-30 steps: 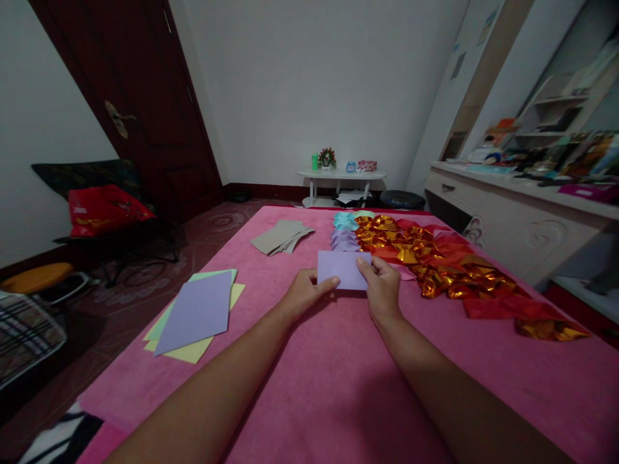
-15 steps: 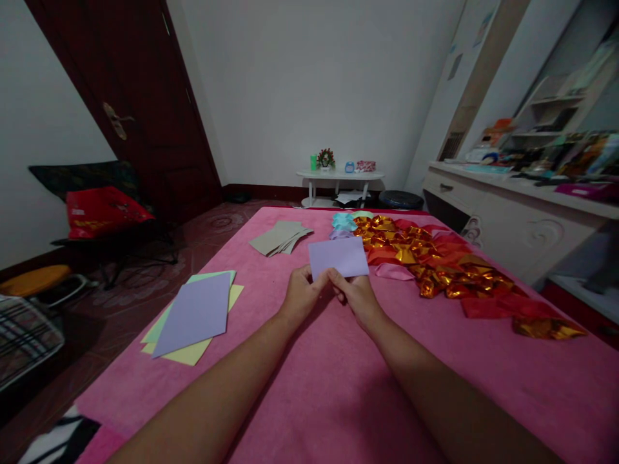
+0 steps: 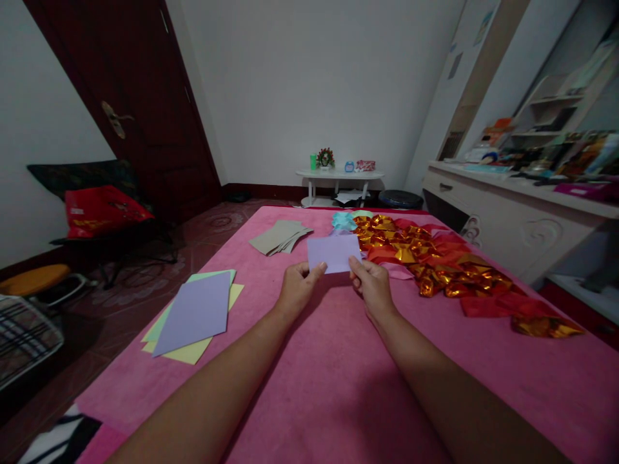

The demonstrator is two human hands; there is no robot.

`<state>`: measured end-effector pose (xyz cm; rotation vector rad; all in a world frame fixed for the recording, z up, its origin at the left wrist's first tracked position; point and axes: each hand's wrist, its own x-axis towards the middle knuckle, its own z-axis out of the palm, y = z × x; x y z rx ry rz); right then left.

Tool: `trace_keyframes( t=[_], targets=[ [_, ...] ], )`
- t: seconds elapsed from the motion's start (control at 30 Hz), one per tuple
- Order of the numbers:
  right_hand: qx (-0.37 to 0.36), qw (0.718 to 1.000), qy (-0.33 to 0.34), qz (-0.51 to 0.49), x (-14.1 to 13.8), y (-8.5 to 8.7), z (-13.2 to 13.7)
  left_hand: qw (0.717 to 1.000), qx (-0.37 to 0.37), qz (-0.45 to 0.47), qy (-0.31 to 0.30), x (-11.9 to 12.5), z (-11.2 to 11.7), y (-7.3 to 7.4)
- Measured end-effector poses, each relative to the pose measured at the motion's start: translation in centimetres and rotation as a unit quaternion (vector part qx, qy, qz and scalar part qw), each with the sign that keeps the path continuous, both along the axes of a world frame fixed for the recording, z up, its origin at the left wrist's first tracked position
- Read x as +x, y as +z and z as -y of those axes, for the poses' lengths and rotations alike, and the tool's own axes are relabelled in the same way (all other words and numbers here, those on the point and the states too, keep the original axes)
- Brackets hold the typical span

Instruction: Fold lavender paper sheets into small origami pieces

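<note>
A small rectangle of lavender paper (image 3: 333,252) is held up over the pink cloth (image 3: 309,386). My left hand (image 3: 298,283) pinches its lower left corner, thumb in front and fingers behind. At the lower right corner my right hand (image 3: 374,282) grips it between thumb and curled fingers. Just beyond the paper, pale blue folded pieces (image 3: 343,221) lie partly covered by it. Larger sheets are stacked at the left, with a lavender sheet (image 3: 196,312) on top, a green sheet (image 3: 213,276) and a yellow sheet (image 3: 191,352) under it.
Grey cards (image 3: 280,237) lie fanned beyond my left hand. Shiny gold and red folded pieces (image 3: 406,248) spread across the right side. Past the cloth stand a low white table (image 3: 340,174), a white dresser (image 3: 522,200) and a chair with a red bag (image 3: 106,211).
My hands have moved apart along the lower edge of the lavender paper, from meeting at its middle to gripping the two corners. The paper has shifted slightly left.
</note>
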<state>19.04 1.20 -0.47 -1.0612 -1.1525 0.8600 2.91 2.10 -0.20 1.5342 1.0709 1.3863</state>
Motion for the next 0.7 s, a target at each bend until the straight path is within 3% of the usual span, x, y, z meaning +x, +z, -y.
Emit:
trace_keyframes(
  t=[0.23,0.37,0.47,0.7],
  targets=[
    [0.0,0.996,-0.068,-0.062,1.6,-0.3,-0.6,0.99,0.021,0.064,0.125,-2.2,-1.4,-0.3],
    [-0.01,1.0,-0.016,-0.011,1.3,-0.3,-0.5,0.988,0.003,0.144,0.051,-1.9,-1.0,0.1],
    [-0.027,0.999,0.014,0.039,0.7,-0.3,-0.4,0.988,-0.002,0.152,0.003,-1.1,-0.5,0.5],
    [-0.036,0.997,0.022,0.058,0.5,-0.3,-0.2,0.994,0.024,0.109,-0.005,-1.0,-0.7,0.2]
  ],
)
